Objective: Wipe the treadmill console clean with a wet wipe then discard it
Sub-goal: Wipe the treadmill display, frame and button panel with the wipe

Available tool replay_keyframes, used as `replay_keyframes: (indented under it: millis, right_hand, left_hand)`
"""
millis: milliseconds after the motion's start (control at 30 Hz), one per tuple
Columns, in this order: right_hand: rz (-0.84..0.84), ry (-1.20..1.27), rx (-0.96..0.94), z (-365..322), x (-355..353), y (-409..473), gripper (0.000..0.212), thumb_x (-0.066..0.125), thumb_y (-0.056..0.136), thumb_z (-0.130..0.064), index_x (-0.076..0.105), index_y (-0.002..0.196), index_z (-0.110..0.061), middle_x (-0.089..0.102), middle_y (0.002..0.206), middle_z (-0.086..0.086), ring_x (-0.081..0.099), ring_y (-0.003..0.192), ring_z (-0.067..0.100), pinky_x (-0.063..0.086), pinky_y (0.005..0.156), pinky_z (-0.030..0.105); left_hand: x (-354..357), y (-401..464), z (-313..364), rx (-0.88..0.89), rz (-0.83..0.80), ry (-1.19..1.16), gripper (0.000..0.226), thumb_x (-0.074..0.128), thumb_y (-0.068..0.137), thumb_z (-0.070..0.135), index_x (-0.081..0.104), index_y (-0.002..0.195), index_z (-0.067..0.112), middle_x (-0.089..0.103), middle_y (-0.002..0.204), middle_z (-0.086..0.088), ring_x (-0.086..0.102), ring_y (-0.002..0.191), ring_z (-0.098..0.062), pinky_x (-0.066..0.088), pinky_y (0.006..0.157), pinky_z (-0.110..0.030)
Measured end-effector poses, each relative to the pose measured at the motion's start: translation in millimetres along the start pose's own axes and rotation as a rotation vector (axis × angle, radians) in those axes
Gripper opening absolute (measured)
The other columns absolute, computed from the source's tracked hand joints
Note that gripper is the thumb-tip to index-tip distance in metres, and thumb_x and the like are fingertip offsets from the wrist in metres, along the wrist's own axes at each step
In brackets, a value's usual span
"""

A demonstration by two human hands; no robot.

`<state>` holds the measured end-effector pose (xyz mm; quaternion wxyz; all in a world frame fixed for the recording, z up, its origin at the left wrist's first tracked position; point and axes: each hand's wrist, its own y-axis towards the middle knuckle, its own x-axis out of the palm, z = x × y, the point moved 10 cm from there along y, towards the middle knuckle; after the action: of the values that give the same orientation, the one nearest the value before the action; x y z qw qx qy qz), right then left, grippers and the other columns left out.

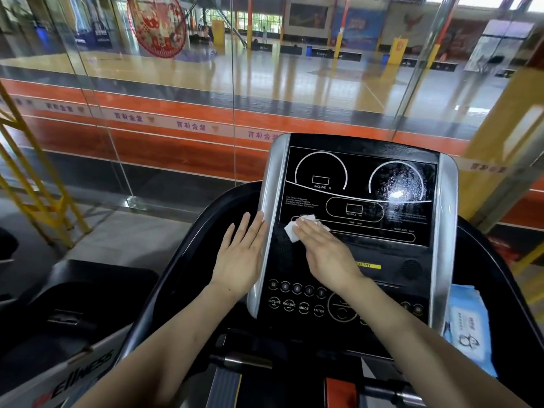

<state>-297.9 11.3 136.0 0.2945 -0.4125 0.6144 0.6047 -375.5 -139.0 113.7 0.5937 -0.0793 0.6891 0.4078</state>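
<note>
We note the small white folded wet wipe (pixel 297 229) lying flat on the lower left of the glossy black treadmill console panel (pixel 359 184), just above the button area, pinned under the straight fingers of the right hand (pixel 326 254); that grip is not closed, the fingers press the wipe down rather than curl round it. The wipe looks thin, limp and damp, so we judge it light and apt to bunch or slide out from under flat fingers; for discarding, a pinch at the free corner showing left of the fingertips seems the best hold. A smeary wet patch shows on the upper right dial, so we judge wiping is partly done, with the button rows (pixel 294 301) below not yet visibly wet. The left hand (pixel 240 257) lies open, fingers straight, against the silver side trim (pixel 266 219) of the console, holding nothing. A light blue wet-wipe pack (pixel 469 322) sits at the console's right side.
</note>
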Motion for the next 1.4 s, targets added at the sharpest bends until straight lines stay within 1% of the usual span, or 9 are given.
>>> replay_keyframes:
  millis: [233,367,767,867,967,1067,1133,1300,1400]
  right_hand:
    - [0.138,0.021,0.193,33.8,-35.8,-48.3,0.051,0.061,0.092,0.012,0.063,0.139,-0.01,0.054,0.151,0.003,0.043,0.146,0.021,0.04,0.117,0.033]
    - [0.135,-0.028,0.275,44.0,-47.5,-69.9,0.046,0.067,0.089,0.01,0.068,0.13,-0.012,0.061,0.134,0.004,0.055,0.121,0.025,0.062,0.081,0.043]
    - [0.254,-0.045,0.489,131.1,-92.7,-134.5,0.028,0.071,0.09,0.004,0.073,0.117,-0.003,0.062,0.104,0.007,0.058,0.092,0.02,0.059,0.074,0.042]
    - [0.295,-0.021,0.732,171.9,-114.9,-169.6,0.029,0.049,0.104,-0.028,0.07,0.119,-0.014,0.055,0.111,-0.005,0.042,0.089,-0.004,0.041,0.083,0.008]
    - [0.289,-0.025,0.736,155.7,-101.8,-158.7,0.032,0.042,0.104,-0.04,0.066,0.114,-0.021,0.052,0.098,-0.021,0.045,0.083,-0.005,0.033,0.075,0.01]
    - [0.245,0.016,0.602,107.5,-78.2,-118.4,0.011,0.063,0.095,-0.016,0.062,0.105,-0.013,0.055,0.092,-0.003,0.055,0.084,0.014,0.044,0.061,0.031]
    - [0.159,-0.015,0.449,89.2,-67.6,-98.5,0.027,0.069,0.081,0.005,0.062,0.105,-0.005,0.053,0.093,0.007,0.054,0.084,0.025,0.042,0.054,0.03]
    - [0.195,-0.15,0.554,153.4,-114.5,-147.7,0.024,0.049,0.098,-0.042,0.066,0.104,-0.026,0.063,0.11,-0.001,0.061,0.102,0.018,0.055,0.087,0.041]
    - [0.226,-0.062,0.604,167.0,-118.1,-163.4,0.029,0.044,0.104,-0.032,0.065,0.117,-0.017,0.059,0.12,0.005,0.056,0.11,0.023,0.05,0.095,0.047]
  left_hand:
    - [-3.2,-3.3,36.1,0.092,-0.011,-0.061,0.066,0.047,0.094,0.013,0.035,0.159,0.01,0.02,0.172,-0.011,0.001,0.161,-0.029,0.012,0.129,-0.053]
    - [2.5,-6.5,63.8,0.147,-0.041,-0.078,0.065,0.05,0.093,0.016,0.039,0.157,0.011,0.023,0.171,-0.011,0.005,0.161,-0.03,0.013,0.129,-0.053]
    - [28.2,-5.0,153.6,0.172,-0.129,-0.06,0.065,0.049,0.097,0.024,0.035,0.159,0.011,0.018,0.172,-0.009,0.0,0.161,-0.03,0.013,0.129,-0.053]
    - [29.2,-6.9,171.9,0.166,-0.14,-0.071,0.065,0.049,0.097,0.024,0.034,0.159,0.011,0.018,0.172,-0.01,0.0,0.161,-0.03,0.013,0.129,-0.053]
    - [28.9,-6.2,182.7,0.133,-0.161,-0.073,0.067,0.048,0.096,0.023,0.031,0.16,0.011,0.016,0.173,-0.01,-0.001,0.161,-0.03,0.012,0.13,-0.052]
    - [30.0,-9.9,187.4,0.086,-0.174,-0.064,0.068,0.048,0.096,0.023,0.029,0.161,0.011,0.016,0.173,-0.009,0.0,0.161,-0.031,0.013,0.129,-0.052]
    - [30.5,-12.3,189.5,0.076,-0.172,-0.06,0.068,0.048,0.095,0.021,0.03,0.16,0.01,0.018,0.172,-0.01,0.004,0.161,-0.032,0.015,0.129,-0.052]
    - [36.4,-15.7,194.6,0.085,-0.189,-0.043,0.068,0.043,0.096,0.021,0.027,0.161,0.01,0.015,0.173,-0.009,0.005,0.161,-0.031,0.017,0.129,-0.052]
    - [39.5,-17.2,199.6,0.09,-0.205,-0.045,0.069,0.042,0.096,0.021,0.026,0.162,0.011,0.014,0.173,-0.008,0.003,0.161,-0.03,0.015,0.129,-0.052]
